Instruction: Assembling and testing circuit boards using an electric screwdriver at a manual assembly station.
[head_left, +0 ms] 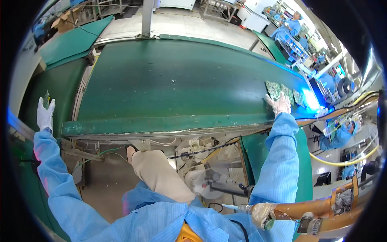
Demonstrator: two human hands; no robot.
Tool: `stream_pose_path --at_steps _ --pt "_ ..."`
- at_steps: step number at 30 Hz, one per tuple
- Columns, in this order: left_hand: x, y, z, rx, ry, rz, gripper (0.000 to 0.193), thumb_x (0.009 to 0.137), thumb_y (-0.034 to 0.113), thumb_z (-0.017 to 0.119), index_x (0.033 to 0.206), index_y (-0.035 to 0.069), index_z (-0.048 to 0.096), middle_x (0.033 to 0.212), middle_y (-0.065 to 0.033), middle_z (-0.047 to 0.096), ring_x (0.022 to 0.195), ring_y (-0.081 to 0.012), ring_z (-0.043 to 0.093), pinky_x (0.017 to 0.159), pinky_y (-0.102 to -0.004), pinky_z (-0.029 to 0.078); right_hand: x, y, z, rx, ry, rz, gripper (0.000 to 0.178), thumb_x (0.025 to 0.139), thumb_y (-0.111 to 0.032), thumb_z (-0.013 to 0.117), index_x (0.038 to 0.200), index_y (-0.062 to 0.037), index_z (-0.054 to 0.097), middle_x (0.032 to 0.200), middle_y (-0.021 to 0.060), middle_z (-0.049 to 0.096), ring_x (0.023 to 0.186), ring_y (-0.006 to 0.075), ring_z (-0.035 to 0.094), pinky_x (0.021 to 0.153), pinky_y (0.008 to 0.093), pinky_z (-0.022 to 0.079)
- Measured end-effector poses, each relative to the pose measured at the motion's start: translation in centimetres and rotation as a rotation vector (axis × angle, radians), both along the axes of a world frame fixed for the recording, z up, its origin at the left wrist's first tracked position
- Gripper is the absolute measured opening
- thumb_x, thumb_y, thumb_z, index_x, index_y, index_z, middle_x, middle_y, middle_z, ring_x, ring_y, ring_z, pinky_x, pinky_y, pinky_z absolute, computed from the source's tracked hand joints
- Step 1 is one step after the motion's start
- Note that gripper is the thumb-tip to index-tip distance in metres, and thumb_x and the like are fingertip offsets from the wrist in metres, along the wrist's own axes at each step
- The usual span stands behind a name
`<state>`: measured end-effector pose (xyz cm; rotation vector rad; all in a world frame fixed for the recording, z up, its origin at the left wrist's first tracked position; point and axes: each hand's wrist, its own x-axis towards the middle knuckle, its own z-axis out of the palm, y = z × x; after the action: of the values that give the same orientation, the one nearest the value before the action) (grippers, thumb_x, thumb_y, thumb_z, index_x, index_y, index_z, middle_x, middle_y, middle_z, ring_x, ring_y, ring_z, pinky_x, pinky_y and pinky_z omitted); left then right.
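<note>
My left hand (45,117), in a white glove, is over the dark green surface at the far left. Its thumb and fingers are spread apart. A small green circuit board (46,99) shows as a narrow shape between them; whether they touch it is unclear. Reaching to the right end of the wide green belt, my right hand (279,104), gloved too, has its fingers spread at the near edge of a green circuit board (273,89). Beside that board lie a second circuit board (287,92) and a third circuit board (298,98), the latter nearest the bright blue light.
The wide green belt (169,80) spans the front, with a metal-edged rim near me. Copper-coloured pipes (306,207) and a nozzle stick in at lower right. A yellow hose (342,163) curves at right. A co-worker in blue (288,28) is at the far right.
</note>
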<state>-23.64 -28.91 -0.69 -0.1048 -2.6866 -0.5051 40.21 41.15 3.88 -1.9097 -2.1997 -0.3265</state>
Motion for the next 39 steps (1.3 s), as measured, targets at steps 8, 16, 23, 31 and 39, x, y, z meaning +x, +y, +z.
stream_pose_path --at_steps 8,16,23,31,39 --pt "6.0 4.5 1.3 0.029 0.245 -0.261 0.066 0.084 0.032 0.070 0.142 0.012 0.043 0.139 -0.0154 0.049 0.121 -0.0300 0.054 0.103 -0.0367 0.041 4.0 6.3 -3.0 -0.061 -0.103 0.060 0.098 0.067 -0.073 0.062 0.140 -0.0104 0.041 0.129 0.0229 0.055 0.121 0.0345 0.052 0.099 0.0410 0.043" --pt "20.8 20.8 6.1 0.181 0.156 -0.782 0.067 0.076 0.025 0.075 0.134 0.006 0.048 0.134 -0.0160 0.053 0.127 -0.0307 0.048 0.106 -0.0378 0.039 -8.0 -8.6 3.4 -0.222 0.179 0.210 0.092 0.070 -0.072 0.059 0.135 -0.0068 0.049 0.117 0.0218 0.064 0.111 0.0363 0.060 0.097 0.0409 0.044" --pt "31.8 32.8 5.7 -0.057 0.126 -1.231 0.088 0.076 0.058 0.067 0.144 0.011 0.037 0.147 -0.0208 0.034 0.138 -0.0396 0.031 0.112 -0.0458 0.030 -15.6 -18.3 3.7 -0.514 0.274 0.723 0.091 0.080 -0.069 0.053 0.142 -0.0033 0.039 0.134 0.0236 0.052 0.122 0.0348 0.053 0.102 0.0360 0.040" --pt "30.4 31.5 2.8 -0.131 0.169 -1.138 0.076 0.080 0.059 0.063 0.133 0.007 0.047 0.130 -0.0174 0.053 0.124 -0.0326 0.049 0.102 -0.0420 0.042 -13.7 -26.1 5.5 -1.103 0.574 0.968 0.067 0.095 -0.049 0.051 0.135 0.0038 0.045 0.125 0.0162 0.058 0.112 0.0220 0.058 0.095 0.0313 0.044" --pt "25.4 28.7 3.5 0.013 0.128 -0.973 0.042 0.091 0.034 0.057 0.121 0.004 0.057 0.108 -0.0182 0.065 0.104 -0.0299 0.062 0.088 -0.0392 0.050 -2.3 -28.1 9.3 -1.270 1.339 0.918 0.059 0.098 -0.045 0.047 0.136 0.0005 0.046 0.122 0.0210 0.059 0.108 0.0331 0.060 0.096 0.0431 0.046"
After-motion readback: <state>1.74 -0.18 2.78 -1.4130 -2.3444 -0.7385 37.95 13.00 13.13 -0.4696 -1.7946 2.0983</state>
